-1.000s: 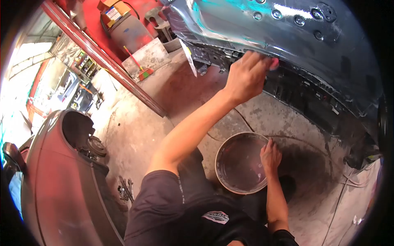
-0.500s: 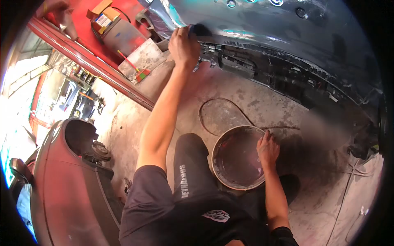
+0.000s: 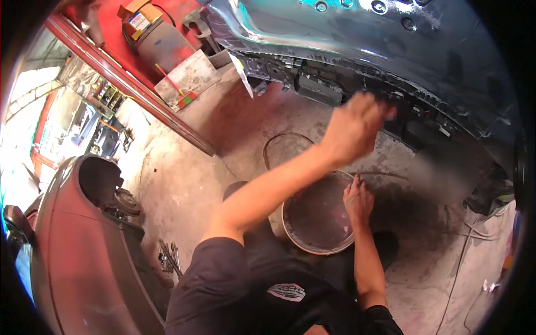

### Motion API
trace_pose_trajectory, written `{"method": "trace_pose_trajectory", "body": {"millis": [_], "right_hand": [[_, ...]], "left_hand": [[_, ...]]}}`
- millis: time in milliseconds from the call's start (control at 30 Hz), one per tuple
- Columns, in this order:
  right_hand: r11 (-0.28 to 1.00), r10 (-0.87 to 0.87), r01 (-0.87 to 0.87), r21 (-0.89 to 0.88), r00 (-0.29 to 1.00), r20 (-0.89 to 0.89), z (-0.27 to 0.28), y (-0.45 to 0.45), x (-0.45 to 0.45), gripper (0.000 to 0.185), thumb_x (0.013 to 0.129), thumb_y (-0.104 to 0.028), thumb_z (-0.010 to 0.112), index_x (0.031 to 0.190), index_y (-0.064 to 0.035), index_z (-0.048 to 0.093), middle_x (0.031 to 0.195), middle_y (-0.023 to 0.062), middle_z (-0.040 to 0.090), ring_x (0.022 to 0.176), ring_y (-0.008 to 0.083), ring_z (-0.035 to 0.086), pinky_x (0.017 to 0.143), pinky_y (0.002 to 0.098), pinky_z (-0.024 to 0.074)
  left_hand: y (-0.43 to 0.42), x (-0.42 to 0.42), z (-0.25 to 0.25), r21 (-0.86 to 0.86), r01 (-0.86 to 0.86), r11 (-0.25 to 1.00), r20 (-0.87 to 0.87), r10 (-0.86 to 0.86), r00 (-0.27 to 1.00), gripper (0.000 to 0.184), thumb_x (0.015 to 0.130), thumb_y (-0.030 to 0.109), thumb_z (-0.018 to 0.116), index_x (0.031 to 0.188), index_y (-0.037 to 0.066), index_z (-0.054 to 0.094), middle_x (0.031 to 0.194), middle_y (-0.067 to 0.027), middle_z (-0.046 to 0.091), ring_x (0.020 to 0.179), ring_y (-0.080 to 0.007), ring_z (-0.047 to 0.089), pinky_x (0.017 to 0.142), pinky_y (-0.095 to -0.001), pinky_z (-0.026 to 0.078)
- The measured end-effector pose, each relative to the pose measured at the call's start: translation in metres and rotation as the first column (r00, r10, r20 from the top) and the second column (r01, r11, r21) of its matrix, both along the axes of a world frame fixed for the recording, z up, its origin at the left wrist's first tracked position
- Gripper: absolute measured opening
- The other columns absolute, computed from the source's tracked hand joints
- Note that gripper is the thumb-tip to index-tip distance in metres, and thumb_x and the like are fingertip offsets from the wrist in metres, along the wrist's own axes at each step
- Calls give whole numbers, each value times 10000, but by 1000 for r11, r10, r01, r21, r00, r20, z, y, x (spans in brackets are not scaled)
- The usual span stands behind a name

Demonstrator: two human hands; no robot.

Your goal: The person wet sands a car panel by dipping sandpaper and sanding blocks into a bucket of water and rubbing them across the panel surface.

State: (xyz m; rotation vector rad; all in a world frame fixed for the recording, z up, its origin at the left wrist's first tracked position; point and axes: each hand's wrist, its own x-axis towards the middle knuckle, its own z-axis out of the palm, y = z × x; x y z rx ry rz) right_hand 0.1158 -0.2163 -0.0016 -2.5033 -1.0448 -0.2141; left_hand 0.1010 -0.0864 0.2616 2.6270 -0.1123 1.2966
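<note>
My left hand (image 3: 354, 128) is raised in front of the dark car panel (image 3: 329, 36), below its lower edge. Its fingers are closed round a small pinkish-red thing (image 3: 389, 113), blurred by motion; I cannot make out what it is. Whether it touches the car is unclear. My right hand (image 3: 358, 202) is at the right side of a round basin (image 3: 318, 252), fingers closed over the rim. The basin stands low by my knees with dark, cloudy liquid inside, and my left forearm passes over its upper edge.
A reddish car body (image 3: 84, 245) stands at the left. Behind are a red post (image 3: 134, 84), a small broom (image 3: 186, 99) and a drum (image 3: 162, 42) with a box (image 3: 139, 21). A thin hose (image 3: 267, 146) loops over the concrete floor; metal parts (image 3: 169, 258) lie near the red car.
My left hand moved from the panel's left part half a second ago to the right and down. My right hand has stayed at the basin's rim. The view has shifted slightly.
</note>
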Motion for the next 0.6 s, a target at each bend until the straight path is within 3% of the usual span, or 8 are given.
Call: {"method": "trace_pose_trajectory", "body": {"millis": [67, 133, 233, 333, 400, 500, 600], "right_hand": [[992, 49, -51, 117, 999, 21, 4, -2, 0, 455, 884, -159, 670, 1314, -20, 612, 1104, 196, 677, 1005, 387, 678, 889, 472, 551], [940, 135, -162, 300, 985, 108, 18, -6, 3, 512, 863, -118, 672, 1363, -37, 599, 1177, 217, 669, 1108, 403, 655, 983, 480, 526], [797, 310, -232, 557, 949, -49, 31, -11, -4, 590, 842, -66, 658, 1427, -66, 574, 1317, 238, 632, 1275, 390, 589, 1085, 494, 465], [714, 556, -463, 525, 831, -24, 27, -15, -15, 640, 849, -58, 641, 1480, -91, 541, 1328, 218, 658, 1248, 382, 624, 1054, 481, 492], [738, 624, -447, 505, 738, -258, 22, -18, -24, 552, 835, -26, 684, 1382, -78, 626, 1197, 183, 718, 1079, 389, 696, 940, 455, 547], [723, 651, -398, 565, 667, -363, 10, -13, -18, 467, 842, -60, 706, 1307, -92, 687, 1072, 154, 756, 934, 306, 740, 821, 404, 573], [805, 586, -319, 501, 561, -585, 22, -11, -17, 376, 845, -118, 732, 1217, -63, 726, 1048, 141, 759, 916, 227, 729, 780, 363, 557]], "left_hand": [[-9, -23, -48, -88, 62, 994, -122, -73, 990, 282, 809, 64, 746, 1086, 97, 704, 1027, -96, 637, 910, -349, 656, 695, -453, 552], [-1, -53, -103, -195, -35, 980, -271, -20, 962, 258, 850, 84, 715, 1108, 92, 708, 1015, -113, 646, 949, -363, 664, 710, -456, 563], [23, -104, -183, -292, -201, 935, -547, 9, 837, 292, 823, 39, 657, 1113, 60, 684, 997, -200, 678, 919, -437, 672, 743, -508, 560], [17, -137, -221, -246, -315, 917, -718, 46, 695, 425, 805, 13, 652, 1227, 50, 608, 1003, -241, 715, 901, -476, 692, 763, -536, 566], [6, -141, -219, -412, -291, 864, -673, -74, 736, 460, 824, 25, 683, 1270, 32, 573, 1025, -257, 717, 931, -452, 704, 795, -508, 570], [5, -144, -224, -534, -272, 800, -600, -132, 789, 509, 830, 11, 721, 1304, 4, 537, 1025, -235, 737, 918, -396, 729, 818, -463, 580], [16, -148, -252, -686, -266, 677, -492, -164, 855, 483, 813, -3, 753, 1256, 4, 562, 1017, -219, 740, 924, -374, 735, 818, -421, 582]]}}
